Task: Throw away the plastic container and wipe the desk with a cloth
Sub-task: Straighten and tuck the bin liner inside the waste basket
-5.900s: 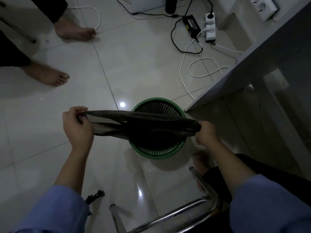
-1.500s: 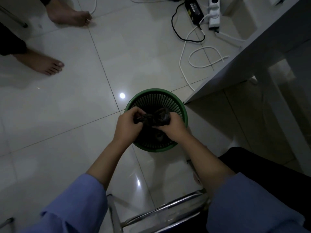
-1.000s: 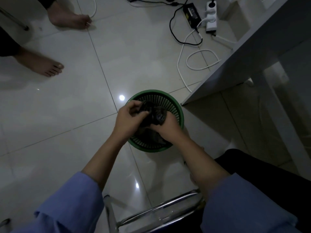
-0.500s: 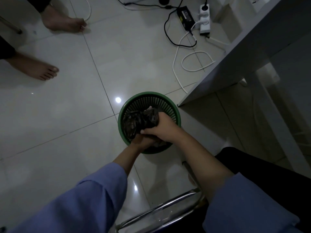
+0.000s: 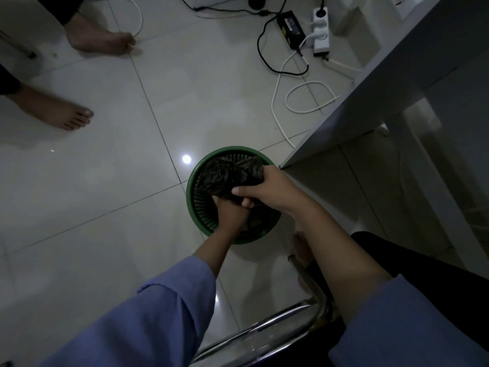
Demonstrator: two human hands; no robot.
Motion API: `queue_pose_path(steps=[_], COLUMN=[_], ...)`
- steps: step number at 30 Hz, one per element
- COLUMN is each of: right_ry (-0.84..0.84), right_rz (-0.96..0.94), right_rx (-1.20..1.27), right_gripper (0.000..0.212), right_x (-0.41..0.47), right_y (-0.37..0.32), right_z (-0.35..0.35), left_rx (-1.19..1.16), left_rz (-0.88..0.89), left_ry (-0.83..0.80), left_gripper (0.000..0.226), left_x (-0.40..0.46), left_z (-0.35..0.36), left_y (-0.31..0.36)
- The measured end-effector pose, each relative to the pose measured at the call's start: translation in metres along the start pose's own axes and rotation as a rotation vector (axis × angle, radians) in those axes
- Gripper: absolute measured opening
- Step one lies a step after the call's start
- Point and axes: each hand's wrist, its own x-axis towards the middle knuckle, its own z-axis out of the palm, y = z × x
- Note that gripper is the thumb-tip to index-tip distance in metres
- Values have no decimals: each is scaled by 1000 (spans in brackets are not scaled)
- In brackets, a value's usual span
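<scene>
- The round green slatted plastic basket [image 5: 193, 205] on the floor has its mouth largely filled by a crumpled black plastic bag [image 5: 225, 176] and both hands, left hand [image 5: 230, 211] low inside, right hand [image 5: 267, 188] above it.
- The grey worktop [image 5: 370, 102] corner overhangs just beside the basket's right rim, closing that side.
- A chrome chair tube [image 5: 304, 282] stands near the basket's near side.
- Pale glossy floor tiles [image 5: 105, 181] lie open to the basket's left.
- White and black cables [image 5: 280, 83] cross the floor beyond.
- Two bare feet [image 5: 58, 112] stand well apart, far left.

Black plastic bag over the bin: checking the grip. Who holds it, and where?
Right hand grips the black plastic bag at its bunched end; left hand touches it below.
</scene>
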Motion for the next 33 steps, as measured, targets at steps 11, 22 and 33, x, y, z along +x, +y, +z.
queue_pose_path(steps=[11, 22, 33], right_ry=[269, 133, 175], right_rz=[-134, -38, -57], right_rx=[151, -374, -354], right_gripper=[14, 113, 63], right_x=[2, 25, 40], right_y=[-8, 79, 69], right_z=[-18, 7, 23], left_rx=[-192, -341, -444], left_rz=[51, -51, -281], left_ry=[16, 138, -139], left_gripper=[32, 32, 46], left_x=[8, 10, 18], left_z=[0, 3, -13], left_y=[17, 28, 25])
